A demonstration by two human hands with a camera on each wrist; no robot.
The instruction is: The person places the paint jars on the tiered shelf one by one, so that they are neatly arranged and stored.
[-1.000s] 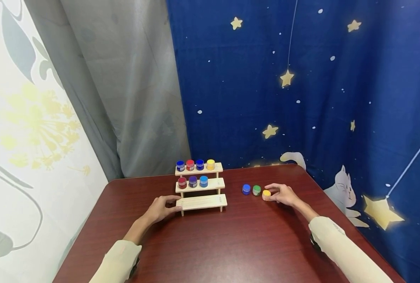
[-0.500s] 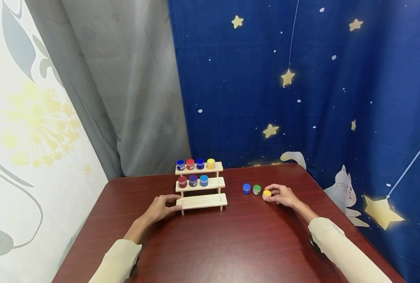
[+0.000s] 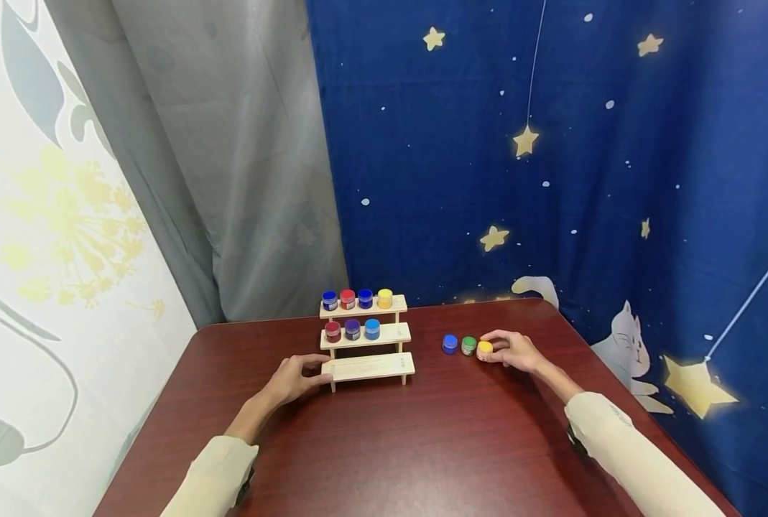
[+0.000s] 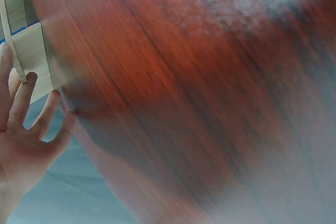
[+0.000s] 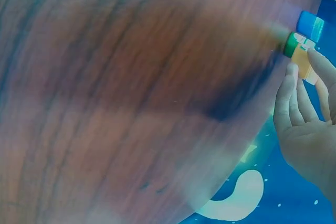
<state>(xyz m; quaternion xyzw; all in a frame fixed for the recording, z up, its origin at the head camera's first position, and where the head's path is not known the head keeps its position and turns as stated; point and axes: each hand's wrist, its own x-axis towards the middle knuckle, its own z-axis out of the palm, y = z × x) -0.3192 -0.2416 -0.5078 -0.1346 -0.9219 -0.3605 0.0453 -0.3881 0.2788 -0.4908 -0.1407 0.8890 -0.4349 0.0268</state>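
Note:
My left hand [image 3: 289, 379] holds the left end of the lowest shelf of a three-step wooden rack [image 3: 369, 368], thumb at the front edge and fingers behind. In the left wrist view, fingers [image 4: 23, 98] reach along the pale rack [image 4: 34, 51]. My right hand [image 3: 516, 351] pinches a yellow paint jar [image 3: 484, 350] standing on the table, beside a green paint jar [image 3: 469, 346] and a blue paint jar [image 3: 450, 344]. The right wrist view shows the yellow jar [image 5: 301, 62] between thumb and fingers, close against the green jar [image 5: 290, 44].
On the rack's top shelf stand several paint jars [image 3: 366, 299], blue, red and yellow. The middle shelf bears a dark red jar [image 3: 333, 331], a purple jar [image 3: 353, 329] and a light blue jar [image 3: 372, 329]. Curtains hang behind the dark red table [image 3: 384, 445].
My right hand has shifted slightly left with the yellow paint jar, bringing it closer to the green one. The left hand stays at the rack.

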